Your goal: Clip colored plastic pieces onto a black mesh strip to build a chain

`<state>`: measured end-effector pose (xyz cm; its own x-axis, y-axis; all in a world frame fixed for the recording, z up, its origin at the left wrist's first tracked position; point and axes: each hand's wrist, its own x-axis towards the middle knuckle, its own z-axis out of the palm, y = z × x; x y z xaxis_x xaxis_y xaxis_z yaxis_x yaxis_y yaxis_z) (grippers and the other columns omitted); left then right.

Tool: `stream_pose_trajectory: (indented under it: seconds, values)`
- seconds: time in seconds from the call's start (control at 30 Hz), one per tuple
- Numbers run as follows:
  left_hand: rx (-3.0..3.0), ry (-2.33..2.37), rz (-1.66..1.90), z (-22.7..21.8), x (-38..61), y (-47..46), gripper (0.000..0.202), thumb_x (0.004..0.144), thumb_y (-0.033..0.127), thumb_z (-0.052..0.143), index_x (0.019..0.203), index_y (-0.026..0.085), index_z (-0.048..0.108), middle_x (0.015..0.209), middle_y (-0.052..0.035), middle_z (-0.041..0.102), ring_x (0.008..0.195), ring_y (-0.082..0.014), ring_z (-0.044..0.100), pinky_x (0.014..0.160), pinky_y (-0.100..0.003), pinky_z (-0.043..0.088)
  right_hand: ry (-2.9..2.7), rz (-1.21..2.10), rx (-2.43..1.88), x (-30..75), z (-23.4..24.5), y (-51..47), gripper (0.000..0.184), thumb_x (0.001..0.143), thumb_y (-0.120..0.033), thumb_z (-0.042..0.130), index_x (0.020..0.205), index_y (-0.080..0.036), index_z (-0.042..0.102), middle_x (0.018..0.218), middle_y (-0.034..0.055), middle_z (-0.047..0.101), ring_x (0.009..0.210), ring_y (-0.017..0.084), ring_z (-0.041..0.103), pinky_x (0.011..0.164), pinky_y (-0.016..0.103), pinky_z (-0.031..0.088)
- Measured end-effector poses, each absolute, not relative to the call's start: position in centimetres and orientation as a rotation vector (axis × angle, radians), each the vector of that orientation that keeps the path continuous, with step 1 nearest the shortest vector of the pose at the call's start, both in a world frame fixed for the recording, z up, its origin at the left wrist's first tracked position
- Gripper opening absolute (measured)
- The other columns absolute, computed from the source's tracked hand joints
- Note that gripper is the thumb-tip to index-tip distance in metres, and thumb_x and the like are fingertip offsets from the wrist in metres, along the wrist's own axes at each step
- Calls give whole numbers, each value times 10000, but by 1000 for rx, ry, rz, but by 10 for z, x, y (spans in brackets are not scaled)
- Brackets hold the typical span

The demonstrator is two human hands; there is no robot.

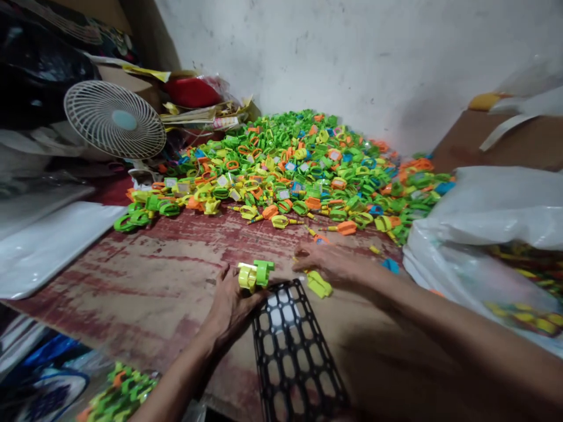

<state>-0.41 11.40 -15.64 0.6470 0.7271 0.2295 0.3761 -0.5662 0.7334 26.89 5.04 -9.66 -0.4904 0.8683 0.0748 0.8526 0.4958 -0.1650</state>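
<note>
My left hand (231, 299) is closed around a yellow plastic piece (247, 278) and a bright green plastic piece (264, 272), held side by side above the table. My right hand (323, 259) reaches across to the left, its fingers bent and close together. Just below those fingers is a yellow-green plastic piece (319, 284); whether they grip it by its end I cannot make out. Between and below the hands lies a black plastic grid (288, 334) with rounded openings, a few white squares showing at its far end.
A large heap of coloured plastic pieces (299, 170) lies against the wall. A fan (115, 120) stands at the back left. White sacks, one a bulging plastic sack (492, 205), flank the worn red table (176, 258). More pieces (121, 390) lie below the left edge.
</note>
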Motion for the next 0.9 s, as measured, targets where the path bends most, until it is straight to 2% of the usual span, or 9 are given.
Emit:
stream_pose_trajectory:
  seconds: [0.13, 0.27, 0.33, 0.4, 0.47, 0.6, 0.67, 0.77, 0.9]
  values:
    - [2240, 860, 663, -153, -4, 113, 128, 825, 319, 666, 895, 272, 763, 981, -20, 761, 1096, -286, 596, 1181, -586, 184, -2571, 46, -1565, 287, -109, 44, 352, 910, -66, 481, 1068, -243, 741, 1102, 96, 618, 906, 190, 603, 756, 285, 453]
    - [2240, 880, 662, -154, -3, 114, 118, 814, 304, 696, 905, 280, 768, 985, -15, 765, 1085, -280, 608, 1182, -577, 177, -2295, -157, -1584, 289, -105, 32, 268, 931, -179, 530, 1051, -249, 759, 1259, 134, 579, 1071, 262, 586, 843, 356, 465]
    - [2235, 889, 665, -156, -2, 114, 128, 811, 293, 702, 921, 282, 767, 1012, -15, 764, 1107, -281, 603, 1182, -577, 169, -2138, -13, -1595, 272, -103, 25, 223, 928, -224, 544, 964, -218, 763, 1084, 109, 652, 950, 231, 616, 772, 317, 475]
    - [2236, 892, 659, -157, -2, 115, 136, 810, 283, 704, 932, 275, 763, 1036, -20, 760, 1129, -283, 598, 1180, -572, 175, -1896, 213, -1666, 246, -104, 19, 223, 918, -252, 545, 823, -186, 736, 792, 50, 660, 717, 175, 602, 634, 261, 450]
    - [2243, 884, 648, -157, -2, 115, 137, 810, 268, 704, 935, 271, 758, 1043, -15, 759, 1139, -278, 599, 1184, -565, 170, -1606, 460, -1722, 219, -109, 15, 203, 885, -291, 585, 760, -177, 696, 685, 20, 653, 620, 158, 590, 573, 246, 441]
    - [2264, 885, 638, -156, -1, 116, 106, 805, 250, 708, 901, 265, 750, 1040, -11, 760, 1150, -282, 597, 1192, -571, 143, -1348, 736, -1701, 187, -122, 15, 201, 837, -357, 634, 778, -180, 711, 752, 34, 725, 672, 180, 659, 629, 271, 501]
    - [2273, 892, 636, -155, -1, 116, 101, 800, 248, 711, 892, 260, 749, 1051, -17, 757, 1152, -290, 592, 1187, -581, 152, -1377, 692, -1711, 184, -127, 18, 212, 835, -368, 630, 785, -187, 729, 765, 31, 736, 698, 189, 666, 662, 287, 505]
    - [2287, 893, 628, -153, -1, 117, 96, 794, 247, 713, 881, 258, 752, 1000, -20, 759, 1112, -291, 605, 1175, -584, 185, -1407, 671, -1696, 184, -132, 22, 232, 838, -376, 624, 907, -197, 754, 875, 27, 757, 796, 211, 686, 718, 310, 514]
    - [2296, 882, 620, -151, -2, 116, 84, 796, 232, 704, 855, 267, 752, 983, -9, 760, 1116, -288, 602, 1180, -583, 180, -1429, 683, -1664, 183, -137, 27, 263, 853, -390, 597, 932, -190, 748, 900, 39, 761, 815, 223, 693, 716, 319, 522]
